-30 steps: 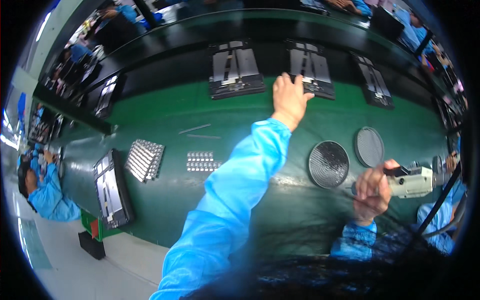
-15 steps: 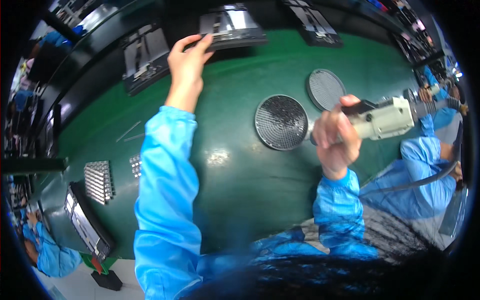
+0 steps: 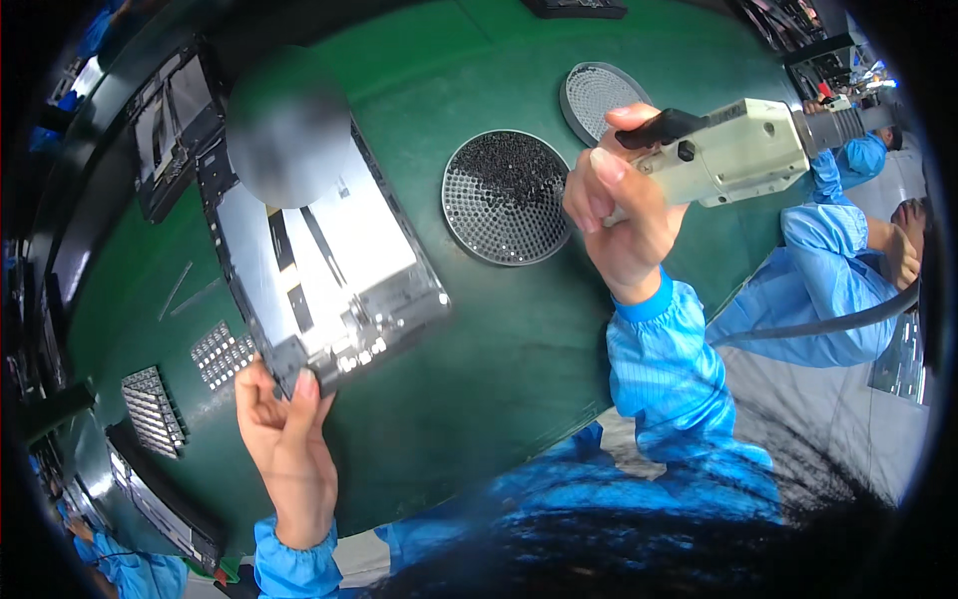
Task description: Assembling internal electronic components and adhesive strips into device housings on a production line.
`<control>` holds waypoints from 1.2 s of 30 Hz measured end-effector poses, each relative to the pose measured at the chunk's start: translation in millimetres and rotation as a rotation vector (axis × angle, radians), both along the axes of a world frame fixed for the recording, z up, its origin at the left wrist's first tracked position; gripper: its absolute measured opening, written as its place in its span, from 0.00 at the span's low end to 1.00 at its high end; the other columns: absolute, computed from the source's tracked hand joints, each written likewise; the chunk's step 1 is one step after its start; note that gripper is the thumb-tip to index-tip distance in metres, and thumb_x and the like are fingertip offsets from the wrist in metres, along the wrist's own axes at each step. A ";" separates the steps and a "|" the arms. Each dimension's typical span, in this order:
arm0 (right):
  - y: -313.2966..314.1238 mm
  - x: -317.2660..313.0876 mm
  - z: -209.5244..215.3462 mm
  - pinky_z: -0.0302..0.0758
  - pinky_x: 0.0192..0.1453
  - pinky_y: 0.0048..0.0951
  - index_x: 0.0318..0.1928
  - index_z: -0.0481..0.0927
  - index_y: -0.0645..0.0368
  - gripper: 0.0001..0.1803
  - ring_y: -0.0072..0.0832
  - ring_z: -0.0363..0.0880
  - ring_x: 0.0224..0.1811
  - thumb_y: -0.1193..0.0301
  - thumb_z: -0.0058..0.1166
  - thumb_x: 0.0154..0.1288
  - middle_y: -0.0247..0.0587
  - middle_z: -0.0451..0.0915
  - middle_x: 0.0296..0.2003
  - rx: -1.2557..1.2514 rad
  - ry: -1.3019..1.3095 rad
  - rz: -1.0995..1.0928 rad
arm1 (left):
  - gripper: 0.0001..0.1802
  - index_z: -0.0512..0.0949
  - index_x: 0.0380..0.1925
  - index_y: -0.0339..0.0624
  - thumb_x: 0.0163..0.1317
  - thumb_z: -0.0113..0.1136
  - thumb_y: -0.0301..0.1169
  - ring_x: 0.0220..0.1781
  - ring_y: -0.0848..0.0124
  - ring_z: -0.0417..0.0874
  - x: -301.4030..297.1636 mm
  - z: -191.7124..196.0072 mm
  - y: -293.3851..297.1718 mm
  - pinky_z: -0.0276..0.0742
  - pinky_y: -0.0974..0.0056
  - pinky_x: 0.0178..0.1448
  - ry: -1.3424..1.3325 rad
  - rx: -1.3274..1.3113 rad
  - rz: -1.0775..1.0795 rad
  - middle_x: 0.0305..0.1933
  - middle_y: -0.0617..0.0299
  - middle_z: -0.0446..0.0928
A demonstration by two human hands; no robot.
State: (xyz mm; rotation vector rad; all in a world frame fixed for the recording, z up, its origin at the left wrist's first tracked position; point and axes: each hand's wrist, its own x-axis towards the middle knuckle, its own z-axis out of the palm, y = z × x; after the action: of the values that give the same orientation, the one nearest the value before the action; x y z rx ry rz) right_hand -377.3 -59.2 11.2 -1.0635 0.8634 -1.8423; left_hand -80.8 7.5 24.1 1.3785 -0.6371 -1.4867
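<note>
My left hand point(image 3: 289, 454) grips the near corner of a flat rectangular device chassis point(image 3: 369, 250), thumb on top. The chassis has a black frame, silvery panels and dark strips inside, and is tilted over the table. A blurred round patch covers its upper part. My right hand point(image 3: 629, 215) is closed around a pale power screwdriver point(image 3: 748, 155) with a black lever; its tip is hidden by the hand. Left of that hand lies a round perforated dish point(image 3: 479, 225), partly covered with small black pieces point(image 3: 514, 155) that look like screws.
A second round dish point(image 3: 589, 95) lies farther back. More chassis stand at the far left point(image 3: 175, 130), near left point(image 3: 165, 499) and back point(image 3: 579, 8). Two blocks of small metal parts point(image 3: 153, 411) point(image 3: 222, 354) sit left. A co-worker's blue sleeve point(image 3: 833, 235) and a cable point(image 3: 838, 324) are at right.
My left hand has drawn a chassis from the back of the table toward me. The right hand still holds the screwdriver, and the view has shifted.
</note>
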 end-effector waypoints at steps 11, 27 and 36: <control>-3.1 5.5 -5.3 0.56 0.14 0.23 0.53 0.69 0.64 0.18 0.18 0.56 0.12 0.75 0.49 0.62 0.31 0.61 0.19 0.069 0.179 -0.023 | 0.31 0.64 0.50 0.40 0.49 0.64 0.07 0.56 0.66 0.78 5.7 -4.9 19.8 0.81 0.71 0.45 -0.235 -0.089 -0.251 0.55 0.51 0.70; 2.8 -4.9 -3.6 0.61 0.17 0.22 0.46 0.72 0.67 0.15 0.18 0.64 0.14 0.81 0.56 0.58 0.34 0.70 0.20 0.026 0.113 0.012 | 0.43 0.70 0.57 0.37 0.37 0.79 0.24 0.38 0.64 0.75 10.4 7.6 22.6 0.74 0.62 0.45 -1.022 -0.286 -0.552 0.45 0.54 0.73; 0.9 3.3 -4.2 0.56 0.19 0.20 0.50 0.69 0.61 0.17 0.18 0.59 0.16 0.72 0.54 0.63 0.32 0.64 0.22 0.036 0.320 0.100 | 0.24 0.77 0.47 0.37 0.47 0.70 0.22 0.42 0.63 0.79 84.2 32.1 -22.0 0.75 0.63 0.49 -1.125 -0.425 -0.358 0.42 0.53 0.78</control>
State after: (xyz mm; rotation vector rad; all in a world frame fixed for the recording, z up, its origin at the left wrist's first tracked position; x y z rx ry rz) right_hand -374.0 -58.3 7.0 -1.3770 1.0032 -1.5920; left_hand 3.4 -14.5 56.2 1.7272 -1.8488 -0.6101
